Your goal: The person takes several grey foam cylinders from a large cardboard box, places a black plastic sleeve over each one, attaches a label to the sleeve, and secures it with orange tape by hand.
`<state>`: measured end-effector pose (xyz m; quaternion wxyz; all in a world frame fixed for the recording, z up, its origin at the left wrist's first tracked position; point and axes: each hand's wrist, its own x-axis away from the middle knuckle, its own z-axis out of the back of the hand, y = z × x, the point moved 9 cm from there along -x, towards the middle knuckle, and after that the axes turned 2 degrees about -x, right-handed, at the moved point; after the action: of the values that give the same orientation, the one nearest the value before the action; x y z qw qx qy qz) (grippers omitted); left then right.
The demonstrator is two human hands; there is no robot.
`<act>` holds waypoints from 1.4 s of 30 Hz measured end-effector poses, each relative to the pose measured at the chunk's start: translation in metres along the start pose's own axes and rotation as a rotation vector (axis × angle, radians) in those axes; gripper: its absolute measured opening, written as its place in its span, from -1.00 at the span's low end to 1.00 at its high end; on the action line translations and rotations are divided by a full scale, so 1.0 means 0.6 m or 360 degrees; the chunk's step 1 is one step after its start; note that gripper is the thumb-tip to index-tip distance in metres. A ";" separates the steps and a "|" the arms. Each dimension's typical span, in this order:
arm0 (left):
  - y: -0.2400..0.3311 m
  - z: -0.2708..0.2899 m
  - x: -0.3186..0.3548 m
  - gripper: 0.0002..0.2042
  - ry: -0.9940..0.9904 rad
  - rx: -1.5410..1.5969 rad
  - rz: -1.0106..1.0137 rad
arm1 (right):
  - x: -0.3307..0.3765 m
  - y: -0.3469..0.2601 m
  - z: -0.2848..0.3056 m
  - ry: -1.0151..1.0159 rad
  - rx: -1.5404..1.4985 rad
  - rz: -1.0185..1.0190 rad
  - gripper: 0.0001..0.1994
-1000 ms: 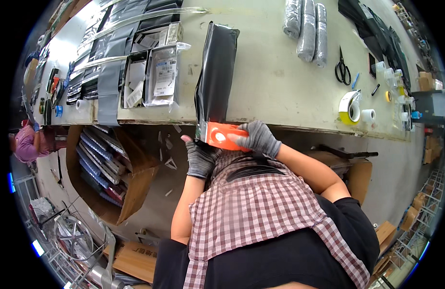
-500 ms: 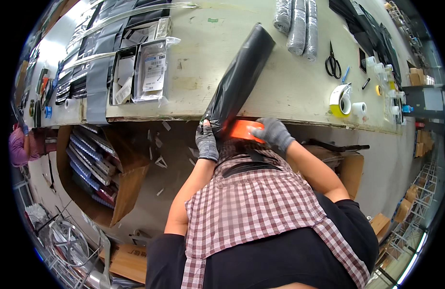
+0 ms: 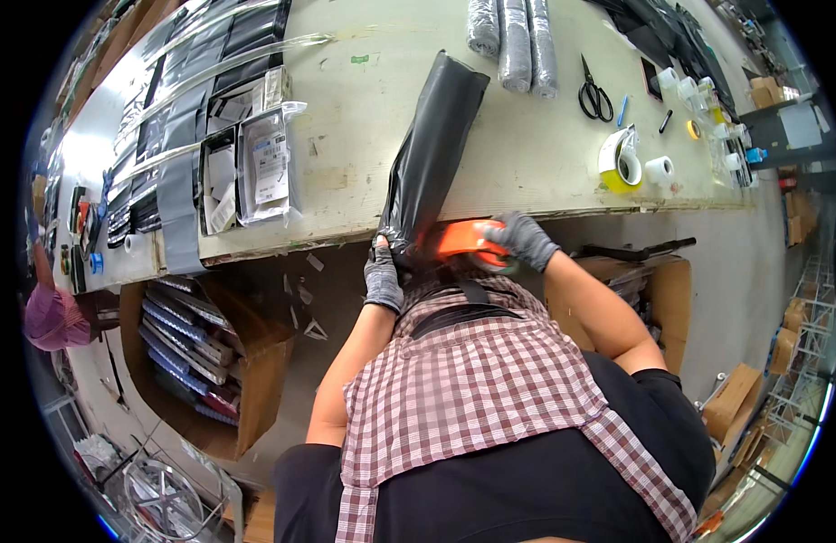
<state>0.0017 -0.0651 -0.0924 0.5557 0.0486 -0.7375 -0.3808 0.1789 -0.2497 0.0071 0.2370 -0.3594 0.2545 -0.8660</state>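
A long package in black plastic (image 3: 439, 136) lies slanted across the front edge of the table, its near end overhanging toward my apron. My left hand (image 3: 382, 279), in a grey glove, is closed on that near end, thumb on top. In my gloved right hand (image 3: 525, 241) is an orange tape dispenser (image 3: 461, 238), gripped at its right side. The dispenser's left end is at the package's near end; blur there hides whether tape touches the plastic.
The table (image 3: 346, 163) carries grey wrapped rolls (image 3: 516, 45), scissors (image 3: 594, 95), a yellow-edged tape roll (image 3: 622, 163) and black boxes (image 3: 221, 176). Below, a carton (image 3: 260, 385) of bubble-wrapped items stands at left, another carton (image 3: 671, 303) at right. A person (image 3: 58, 317) is at far left.
The view has turned slightly, so the table and its things appear shifted. The dispenser has tilted, showing more of its side. Both hands keep their holds.
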 end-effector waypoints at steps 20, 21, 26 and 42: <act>-0.022 -0.164 0.064 -0.65 -0.0774 0.0686 0.0685 | 0.020 -0.090 0.069 0.1094 0.0398 0.0588 -0.14; -0.035 -0.174 0.057 -0.60 -0.0929 0.0761 0.0656 | -0.008 -0.105 0.014 0.0553 0.0058 0.0329 -0.15; -0.014 -0.215 0.085 -0.36 -0.1311 0.0468 0.0579 | -0.103 -0.096 -0.026 0.0252 -0.1499 0.0360 -0.16; 0.098 -0.143 -0.033 -0.51 -0.0239 -0.0651 -0.0028 | -0.237 -0.070 -0.015 -0.0175 -0.1287 0.0111 -0.19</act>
<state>0.1034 -0.0575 -0.0636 0.4942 -0.0872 -0.6836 -0.5299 0.2524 -0.1309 -0.0442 0.1191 -0.4605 0.5736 -0.6669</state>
